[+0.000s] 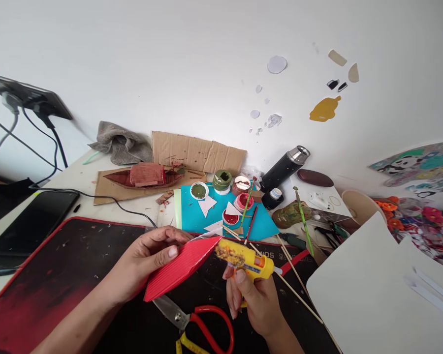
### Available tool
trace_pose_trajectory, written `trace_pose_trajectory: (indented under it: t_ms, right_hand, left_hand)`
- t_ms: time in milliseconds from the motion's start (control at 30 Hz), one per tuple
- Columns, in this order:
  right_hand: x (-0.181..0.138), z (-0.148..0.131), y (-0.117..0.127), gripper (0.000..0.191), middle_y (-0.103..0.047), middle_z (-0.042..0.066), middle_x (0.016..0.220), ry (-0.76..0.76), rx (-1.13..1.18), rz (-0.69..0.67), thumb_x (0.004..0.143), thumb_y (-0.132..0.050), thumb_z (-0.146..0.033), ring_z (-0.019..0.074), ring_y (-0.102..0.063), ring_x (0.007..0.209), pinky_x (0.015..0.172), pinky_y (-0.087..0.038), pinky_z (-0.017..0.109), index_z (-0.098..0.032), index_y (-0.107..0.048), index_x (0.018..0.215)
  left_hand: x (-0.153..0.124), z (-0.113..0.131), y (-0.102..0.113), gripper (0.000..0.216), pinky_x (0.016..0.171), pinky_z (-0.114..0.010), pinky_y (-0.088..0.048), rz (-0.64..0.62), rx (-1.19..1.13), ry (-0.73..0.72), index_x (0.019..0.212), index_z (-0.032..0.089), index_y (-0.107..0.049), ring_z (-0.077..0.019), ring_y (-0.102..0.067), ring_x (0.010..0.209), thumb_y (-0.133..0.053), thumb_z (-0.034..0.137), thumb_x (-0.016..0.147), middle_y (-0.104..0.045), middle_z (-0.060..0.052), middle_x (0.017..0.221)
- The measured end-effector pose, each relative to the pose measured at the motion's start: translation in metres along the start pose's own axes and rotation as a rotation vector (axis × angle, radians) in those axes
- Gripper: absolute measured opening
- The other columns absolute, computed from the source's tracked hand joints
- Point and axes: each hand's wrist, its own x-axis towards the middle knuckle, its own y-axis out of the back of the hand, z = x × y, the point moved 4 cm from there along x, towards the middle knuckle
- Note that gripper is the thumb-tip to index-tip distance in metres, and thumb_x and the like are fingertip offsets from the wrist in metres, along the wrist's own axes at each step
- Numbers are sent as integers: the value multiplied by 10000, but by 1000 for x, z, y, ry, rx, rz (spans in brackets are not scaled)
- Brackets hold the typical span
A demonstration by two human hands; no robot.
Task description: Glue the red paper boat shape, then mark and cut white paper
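Red-handled scissors are lying on the dark mat; above their blades, the left hand is pinching red corrugated card between thumb and fingers. Wrapped around a yellow glue gun, the right hand is holding its front end beside the card's tip. Shaping is seemingly done, while gluing is apparently remaining unfinished.

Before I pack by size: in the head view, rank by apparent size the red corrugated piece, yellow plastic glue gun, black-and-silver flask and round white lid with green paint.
Red corrugated piece
Glue gun and flask: too close to rank, gun nearer
White lid
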Motion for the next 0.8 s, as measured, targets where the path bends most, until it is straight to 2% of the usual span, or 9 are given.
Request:
trace_pose_trajectory:
  t_ms: [300,533,800]
  right_hand:
    - [-5,1,-3,519,-485,-53,423,20,-65,-51,1046,-643,-644,113,-483,356,434,-359,232,-146,-742,934]
    - [-9,10,1,538,-484,-51,436,4,-123,-31,1023,-638,-684,124,-485,347,419,-338,239,-163,-710,909]
    - [-11,18,4,540,-463,-52,433,12,-156,-27,1029,-612,-685,125,-474,337,404,-348,245,-183,-689,844]
  left_hand:
    - [0,0,-5,262,939,-341,-594,-78,6,-20,942,259,-886,-285,-763,1045,-913,502,847,-841,-100,1045]
    - [-1,-3,-6,270,904,-322,-589,-78,2,-11,943,239,-885,-269,-760,998,-919,488,844,-834,-107,1049]
    - [0,-2,-6,262,934,-340,-587,-78,-26,-13,943,246,-879,-283,-760,1039,-916,487,847,-837,-106,1060]
